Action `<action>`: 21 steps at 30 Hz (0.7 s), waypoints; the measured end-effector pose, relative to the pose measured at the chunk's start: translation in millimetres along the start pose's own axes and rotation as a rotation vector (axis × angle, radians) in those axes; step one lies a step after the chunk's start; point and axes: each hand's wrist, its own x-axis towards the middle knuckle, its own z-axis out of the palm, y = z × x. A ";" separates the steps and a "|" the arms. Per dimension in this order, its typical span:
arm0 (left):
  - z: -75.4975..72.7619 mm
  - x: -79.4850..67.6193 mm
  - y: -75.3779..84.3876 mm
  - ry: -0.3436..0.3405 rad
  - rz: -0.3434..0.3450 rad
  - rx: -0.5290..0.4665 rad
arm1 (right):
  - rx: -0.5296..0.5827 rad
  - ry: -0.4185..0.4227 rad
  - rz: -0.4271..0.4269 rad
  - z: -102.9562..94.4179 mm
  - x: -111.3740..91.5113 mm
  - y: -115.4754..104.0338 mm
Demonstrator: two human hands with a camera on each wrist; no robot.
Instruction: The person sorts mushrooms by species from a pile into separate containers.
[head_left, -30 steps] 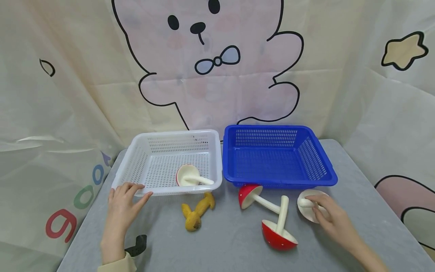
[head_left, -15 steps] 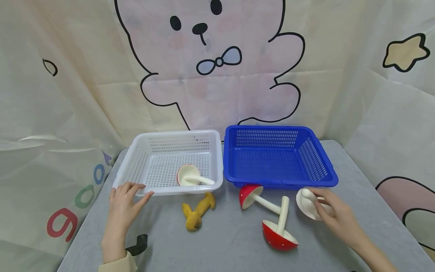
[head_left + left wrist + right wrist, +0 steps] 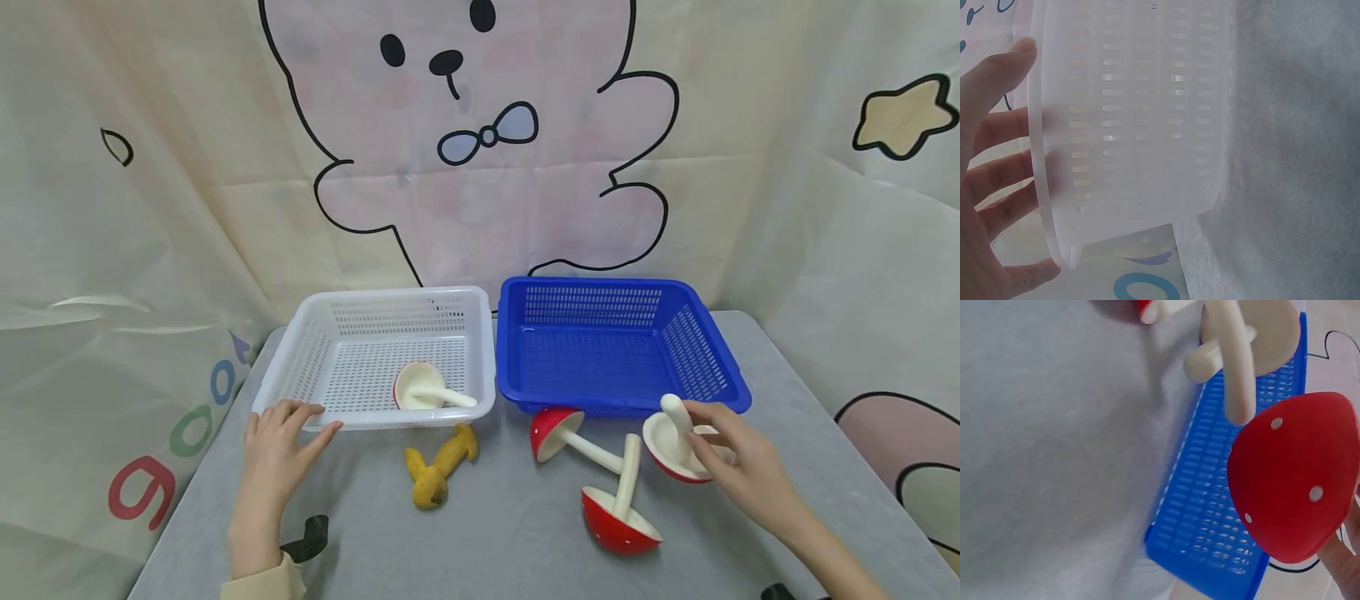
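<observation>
My right hand [image 3: 742, 458] pinches the pale stem of a red-capped toy mushroom [image 3: 660, 437], tilted, at the front right corner of the blue basket [image 3: 588, 358]. Its white-dotted red cap [image 3: 1294, 481] fills much of the right wrist view, covering most of the fingers. Two more toy mushrooms lie left of that hand: one mushroom [image 3: 551, 433] against the basket's front, another mushroom [image 3: 618, 525] nearer me with its stem up. My left hand [image 3: 277, 454] holds the near rim of the white basket [image 3: 1135, 125], fingertips reaching behind the rim. Inside lies another mushroom [image 3: 420, 387].
A yellow, knobbly, forked piece [image 3: 435, 475] lies on the grey table [image 3: 510, 542] in front of the white basket. Both baskets stand side by side at the back, before a printed curtain [image 3: 480, 208]. A black strap end [image 3: 307, 537] shows by the left wrist.
My right hand has raised and tipped the mushroom, moving it slightly left toward the blue basket, so its red underside now shows. My left hand keeps its place on the white rim.
</observation>
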 end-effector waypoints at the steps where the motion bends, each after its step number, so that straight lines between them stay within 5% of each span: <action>1: 0.1 0.0 -0.2 -0.001 -0.003 -0.002 | -0.007 -0.002 0.004 -0.3 1.3 -1.6; 21: 0.7 0.3 -0.1 -0.014 -0.019 0.003 | 0.001 -0.113 0.085 4.5 30.9 -39.9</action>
